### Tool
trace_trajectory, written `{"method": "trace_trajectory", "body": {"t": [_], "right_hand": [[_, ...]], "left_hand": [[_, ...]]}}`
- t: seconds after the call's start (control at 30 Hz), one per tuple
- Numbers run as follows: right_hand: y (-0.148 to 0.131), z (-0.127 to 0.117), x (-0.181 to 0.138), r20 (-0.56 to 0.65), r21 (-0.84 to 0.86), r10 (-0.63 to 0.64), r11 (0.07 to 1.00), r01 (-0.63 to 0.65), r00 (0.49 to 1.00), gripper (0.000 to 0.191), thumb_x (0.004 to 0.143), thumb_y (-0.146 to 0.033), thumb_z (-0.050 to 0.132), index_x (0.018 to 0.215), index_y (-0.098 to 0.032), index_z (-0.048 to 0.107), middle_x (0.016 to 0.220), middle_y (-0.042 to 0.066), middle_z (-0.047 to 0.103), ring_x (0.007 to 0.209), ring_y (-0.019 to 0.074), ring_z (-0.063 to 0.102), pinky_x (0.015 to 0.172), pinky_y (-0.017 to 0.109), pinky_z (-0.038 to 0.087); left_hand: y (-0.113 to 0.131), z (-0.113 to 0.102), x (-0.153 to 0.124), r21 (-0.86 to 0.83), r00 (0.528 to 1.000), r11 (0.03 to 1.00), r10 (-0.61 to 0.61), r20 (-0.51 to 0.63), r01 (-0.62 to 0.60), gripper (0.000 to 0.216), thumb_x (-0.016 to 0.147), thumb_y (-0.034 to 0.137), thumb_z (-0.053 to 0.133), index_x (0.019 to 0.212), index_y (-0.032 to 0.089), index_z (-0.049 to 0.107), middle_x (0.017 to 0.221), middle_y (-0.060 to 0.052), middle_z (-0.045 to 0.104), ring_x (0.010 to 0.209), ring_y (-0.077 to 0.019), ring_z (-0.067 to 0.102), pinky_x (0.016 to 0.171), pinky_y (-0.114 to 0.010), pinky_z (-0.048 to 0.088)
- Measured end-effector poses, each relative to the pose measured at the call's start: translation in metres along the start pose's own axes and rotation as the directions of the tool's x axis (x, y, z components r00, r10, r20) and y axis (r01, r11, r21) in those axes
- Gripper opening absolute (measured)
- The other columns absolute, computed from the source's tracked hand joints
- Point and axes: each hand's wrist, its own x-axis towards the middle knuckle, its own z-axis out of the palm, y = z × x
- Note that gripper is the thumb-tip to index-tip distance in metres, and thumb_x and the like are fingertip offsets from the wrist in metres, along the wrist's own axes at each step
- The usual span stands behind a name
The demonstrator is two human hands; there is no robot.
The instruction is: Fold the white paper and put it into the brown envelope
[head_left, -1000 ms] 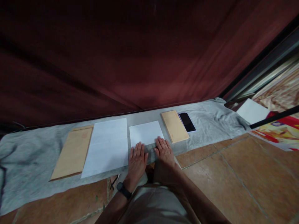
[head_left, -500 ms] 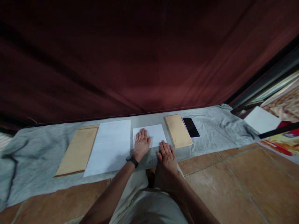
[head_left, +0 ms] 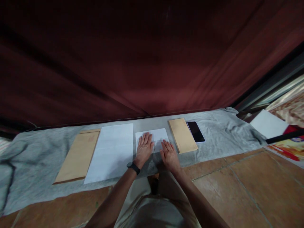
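A smaller white sheet of paper [head_left: 158, 134], which may be folded, lies on the grey cloth in front of me. My left hand [head_left: 144, 147] rests flat on its left part, fingers stretched out, a dark watch on the wrist. At the sheet's lower right edge is my right hand [head_left: 169, 155], its fingers extended over the paper and holding nothing. Left of these lies a large stack or sheet of white paper [head_left: 112, 148], partly over or beside a brown envelope [head_left: 78, 155]. Right of my hands sits a second brown envelope [head_left: 182, 135].
A phone [head_left: 196, 131] with a dark screen lies beside the right envelope. Grey cloth [head_left: 223, 133] covers the long low surface. A dark red curtain [head_left: 152, 69] hangs behind it. Tiled floor [head_left: 225, 186] runs along the front. A white sheet [head_left: 269, 123] and colourful packaging [head_left: 287, 150] are at far right.
My right hand has moved forward from the cloth's front edge onto the lower right of the small sheet. My left hand stays flat on the paper. The view has shifted slightly.
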Motion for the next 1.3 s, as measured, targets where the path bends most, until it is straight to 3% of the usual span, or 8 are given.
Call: {"method": "trace_trajectory", "body": {"t": [0.17,0.3,0.67,0.83,0.97,1.13,1.3], "right_hand": [[-0.004,0.010,0.057,0.063,0.029,-0.048,0.999,0.047,0.997,0.047,0.106,-0.030,0.038,0.147,-0.012,0.052,0.154,0.012,0.050,0.146,0.0244,0.042,0.121,0.042,0.033],[-0.003,0.025,0.079,0.073,-0.018,-0.076,0.997,0.078,0.994,0.045,0.106,-0.030,0.040,0.145,-0.014,0.054,0.154,0.012,0.050,0.145,0.0252,0.043,0.121,0.045,0.031],[0.016,0.033,0.073,-0.009,-0.139,0.007,0.990,-0.008,1.000,0.051,0.106,-0.035,0.039,0.151,-0.013,0.047,0.158,0.015,0.043,0.148,0.0279,0.037,0.121,0.046,0.029],[0.018,0.033,0.070,-0.044,-0.105,0.035,0.994,-0.039,0.998,0.054,0.106,-0.037,0.040,0.153,-0.010,0.042,0.158,0.019,0.042,0.148,0.0288,0.038,0.120,0.049,0.030],[0.016,0.031,0.068,-0.045,-0.058,0.056,0.997,-0.058,0.997,0.054,0.105,-0.035,0.041,0.152,-0.009,0.044,0.158,0.020,0.042,0.147,0.0296,0.038,0.120,0.050,0.029],[0.011,0.016,0.078,-0.009,-0.054,0.199,0.978,-0.199,0.980,0.051,0.101,-0.025,0.042,0.148,-0.006,0.048,0.153,0.023,0.048,0.138,0.0306,0.049,0.113,0.047,0.038],[0.005,-0.002,0.097,0.054,-0.094,0.421,0.905,-0.415,0.905,0.040,0.096,-0.024,0.048,0.130,-0.007,0.060,0.124,0.023,0.066,0.114,0.0295,0.065,0.097,0.038,0.050]], "left_hand": [[0.003,-0.002,0.006,0.027,1.000,1.000,-0.005,0.026,0.004,0.052,0.104,0.031,0.031,0.150,0.013,0.047,0.161,-0.014,0.041,0.152,-0.0308,0.031,0.123,-0.053,0.026],[-0.005,-0.002,0.011,0.025,0.999,0.999,-0.032,0.013,0.031,0.054,0.104,0.033,0.031,0.151,0.009,0.045,0.160,-0.017,0.040,0.151,-0.0301,0.032,0.123,-0.051,0.027],[-0.025,0.013,0.004,-0.048,0.968,0.977,-0.213,-0.128,0.209,0.063,0.102,0.040,0.037,0.150,-0.001,0.040,0.158,-0.025,0.039,0.151,-0.0325,0.032,0.123,-0.050,0.029],[-0.014,0.006,-0.004,-0.042,0.944,0.956,-0.292,-0.155,0.289,0.060,0.101,0.033,0.039,0.150,-0.002,0.040,0.157,-0.027,0.039,0.150,-0.0347,0.033,0.121,-0.052,0.032],[0.006,-0.003,-0.031,-0.048,0.969,0.974,-0.224,-0.103,0.220,0.059,0.099,0.026,0.040,0.152,0.000,0.037,0.160,-0.026,0.034,0.152,-0.0342,0.031,0.120,-0.054,0.032],[0.023,-0.006,-0.079,-0.055,0.993,0.993,-0.105,-0.060,0.102,0.058,0.099,0.035,0.045,0.152,0.013,0.042,0.163,-0.018,0.034,0.153,-0.0337,0.027,0.121,-0.058,0.029],[0.022,-0.007,-0.092,-0.031,0.994,0.995,-0.100,-0.046,0.098,0.056,0.100,0.036,0.042,0.150,0.010,0.046,0.160,-0.019,0.038,0.152,-0.0330,0.030,0.122,-0.056,0.030]]}}
